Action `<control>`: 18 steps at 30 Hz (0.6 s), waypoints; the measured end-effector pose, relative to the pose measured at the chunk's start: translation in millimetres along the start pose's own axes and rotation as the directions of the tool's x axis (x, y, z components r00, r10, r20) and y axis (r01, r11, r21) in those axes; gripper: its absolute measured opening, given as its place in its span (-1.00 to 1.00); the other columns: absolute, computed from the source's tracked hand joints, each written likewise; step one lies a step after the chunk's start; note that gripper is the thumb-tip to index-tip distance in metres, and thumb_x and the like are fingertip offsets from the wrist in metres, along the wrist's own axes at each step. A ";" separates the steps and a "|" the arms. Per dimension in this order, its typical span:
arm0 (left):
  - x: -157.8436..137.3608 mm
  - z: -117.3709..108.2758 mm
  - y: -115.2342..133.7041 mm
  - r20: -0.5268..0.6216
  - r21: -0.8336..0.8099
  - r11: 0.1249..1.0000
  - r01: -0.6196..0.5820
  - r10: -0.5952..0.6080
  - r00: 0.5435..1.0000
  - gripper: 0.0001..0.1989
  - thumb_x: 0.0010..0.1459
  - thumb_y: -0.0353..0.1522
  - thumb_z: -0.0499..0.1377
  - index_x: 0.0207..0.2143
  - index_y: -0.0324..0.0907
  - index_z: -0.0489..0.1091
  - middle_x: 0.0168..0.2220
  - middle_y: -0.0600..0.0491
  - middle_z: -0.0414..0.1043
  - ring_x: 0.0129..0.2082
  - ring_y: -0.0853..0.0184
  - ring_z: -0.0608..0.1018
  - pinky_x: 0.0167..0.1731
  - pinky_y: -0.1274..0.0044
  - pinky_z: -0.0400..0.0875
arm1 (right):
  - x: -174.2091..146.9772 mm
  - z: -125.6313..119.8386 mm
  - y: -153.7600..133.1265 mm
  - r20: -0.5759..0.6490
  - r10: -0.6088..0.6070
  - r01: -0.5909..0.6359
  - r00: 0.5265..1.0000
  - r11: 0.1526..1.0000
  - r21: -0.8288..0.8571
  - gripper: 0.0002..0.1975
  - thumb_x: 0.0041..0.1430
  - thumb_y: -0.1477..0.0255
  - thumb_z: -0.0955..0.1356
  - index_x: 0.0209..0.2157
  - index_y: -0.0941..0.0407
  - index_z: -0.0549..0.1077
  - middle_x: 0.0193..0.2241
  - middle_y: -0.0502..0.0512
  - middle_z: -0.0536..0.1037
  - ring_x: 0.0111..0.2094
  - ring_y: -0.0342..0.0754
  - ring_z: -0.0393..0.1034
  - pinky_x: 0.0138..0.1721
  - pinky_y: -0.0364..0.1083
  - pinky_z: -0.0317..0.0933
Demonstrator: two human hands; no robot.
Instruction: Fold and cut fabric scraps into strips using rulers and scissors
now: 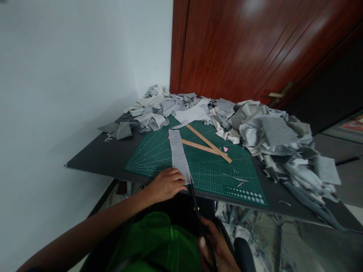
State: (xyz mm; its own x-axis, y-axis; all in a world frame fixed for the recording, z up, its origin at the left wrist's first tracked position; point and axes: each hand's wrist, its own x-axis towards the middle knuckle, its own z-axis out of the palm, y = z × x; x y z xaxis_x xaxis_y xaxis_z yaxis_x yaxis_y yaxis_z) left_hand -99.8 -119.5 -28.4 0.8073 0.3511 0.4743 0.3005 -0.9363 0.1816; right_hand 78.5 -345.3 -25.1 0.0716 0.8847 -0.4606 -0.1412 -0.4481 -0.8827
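A pale wall rises from nine to eleven o'clock. A reddish-brown wooden door with a brass-coloured handle stands at one o'clock, catching soft light. A dark table sits below; floor shows past four o'clock.

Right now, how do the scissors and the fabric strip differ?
Colour: the fabric strip is pale grey, the scissors mostly black.
Hold: left hand on the strip; right hand gripping the scissors.
Place: the strip lies mostly over the green mat, the scissors mostly off it.
Both long and narrow.
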 end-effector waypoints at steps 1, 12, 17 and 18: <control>0.0 -0.1 0.1 -0.002 0.003 1.000 -0.002 0.002 1.000 -0.87 0.38 -0.28 0.23 -0.18 -0.13 0.53 -0.20 0.06 0.58 -0.17 0.28 0.55 -0.13 0.42 0.39 | -0.2 -0.1 0.6 -0.007 0.007 -0.007 1.000 1.000 -0.016 -0.10 0.07 -0.27 0.38 0.25 0.04 0.34 -0.58 -0.07 0.42 -0.62 -0.17 0.20 -0.59 -0.18 0.10; 0.5 -1.7 0.2 0.009 0.003 1.000 0.001 -0.001 1.000 -0.87 0.38 -0.28 0.22 -0.19 -0.13 0.54 -0.22 0.05 0.57 -0.18 0.28 0.54 -0.14 0.43 0.39 | 0.7 -5.4 -1.0 0.034 0.024 -0.024 0.999 1.000 -0.012 -0.08 0.01 -0.28 0.40 0.24 0.03 0.39 -0.50 0.05 0.51 -0.51 -0.04 0.38 -0.48 -0.09 0.34; 0.0 -1.4 -0.3 0.008 0.005 1.000 0.003 -0.003 1.000 -0.87 0.38 -0.29 0.22 -0.20 -0.13 0.53 -0.21 0.05 0.58 -0.18 0.27 0.55 -0.13 0.42 0.39 | 3.7 -4.6 5.2 0.027 0.006 -0.006 1.000 1.000 -0.010 -0.06 0.00 -0.27 0.41 0.27 0.02 0.37 -0.54 0.03 0.49 -0.54 0.00 0.38 -0.47 -0.02 0.37; 0.0 -1.3 -0.3 0.006 0.003 1.000 0.003 -0.003 1.000 -0.87 0.38 -0.28 0.22 -0.20 -0.13 0.53 -0.21 0.06 0.58 -0.18 0.27 0.55 -0.13 0.42 0.39 | 4.3 -4.6 7.3 0.022 0.006 -0.006 1.000 1.000 -0.012 -0.07 0.02 -0.26 0.41 0.28 0.02 0.36 -0.54 0.02 0.48 -0.58 -0.04 0.34 -0.50 -0.04 0.34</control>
State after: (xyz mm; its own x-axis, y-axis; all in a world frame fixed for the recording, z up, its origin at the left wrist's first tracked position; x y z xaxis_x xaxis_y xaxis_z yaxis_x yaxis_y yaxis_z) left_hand -100.6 -119.2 -27.3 0.8096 0.3536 0.4684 0.3045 -0.9354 0.1799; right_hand 82.3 -345.4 -33.9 0.0491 0.8846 -0.4638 -0.1298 -0.4548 -0.8811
